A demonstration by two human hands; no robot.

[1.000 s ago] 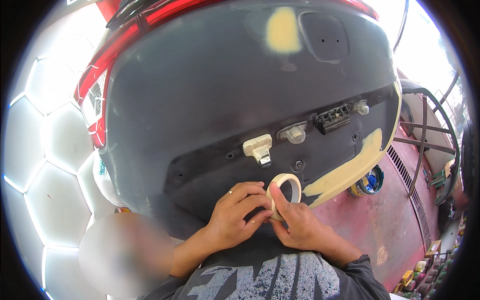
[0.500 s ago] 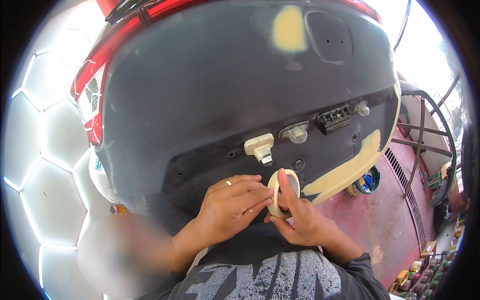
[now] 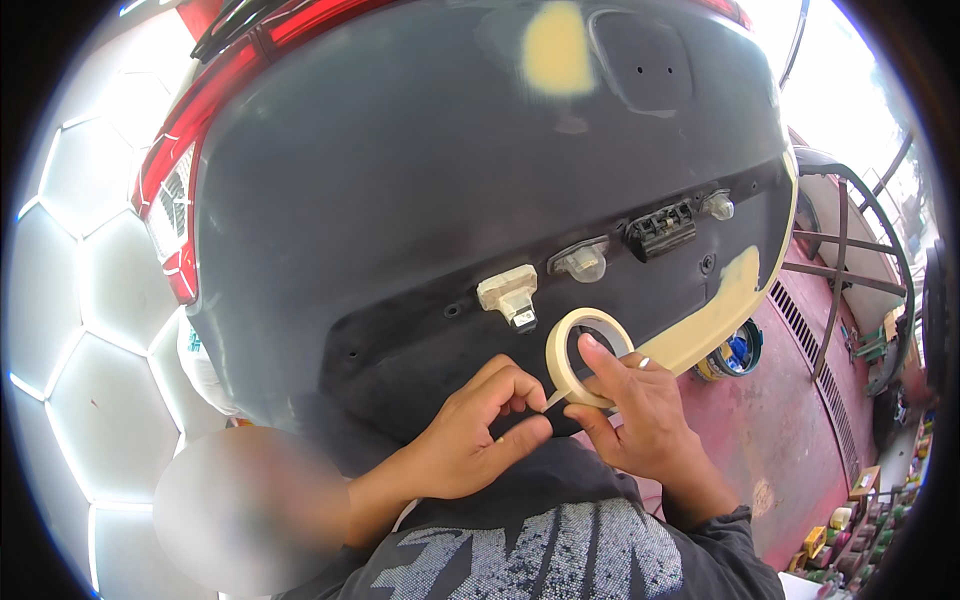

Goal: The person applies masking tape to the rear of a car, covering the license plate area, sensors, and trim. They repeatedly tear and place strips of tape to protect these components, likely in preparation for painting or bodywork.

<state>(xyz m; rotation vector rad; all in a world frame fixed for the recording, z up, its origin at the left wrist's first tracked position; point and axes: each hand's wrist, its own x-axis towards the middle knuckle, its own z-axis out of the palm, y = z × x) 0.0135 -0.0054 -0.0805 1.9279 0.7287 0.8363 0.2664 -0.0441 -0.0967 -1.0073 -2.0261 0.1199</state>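
Observation:
A roll of masking tape point(image 3: 557, 362) is gripped by my right hand point(image 3: 648, 420), with the thumb across its opening and the other fingers behind it. At the roll's left side a short end of tape stands off it. My left hand point(image 3: 478, 425) pinches that end, its fingers curled. Just beyond my hands is the dark grey tailgate point(image 3: 420, 190) of a car. A fitting covered in cream tape point(image 3: 508, 290), with a small dark tip exposed, sticks out above the roll. To its right are a clear lamp point(image 3: 583, 263) and a black latch-like part point(image 3: 661, 232).
Beige filler patches point(image 3: 558, 55) mark the tailgate's top and lower right edge. A red tail light point(image 3: 182, 270) bounds it on the left. A bucket point(image 3: 735, 352) stands on the reddish floor point(image 3: 740, 440), near a drain grating point(image 3: 822, 395) and a metal frame point(image 3: 840, 270).
The roll has turned to show its opening more fully and moved slightly right. My left hand has gone from lying against the roll to pinching a tape end pulled slightly off it.

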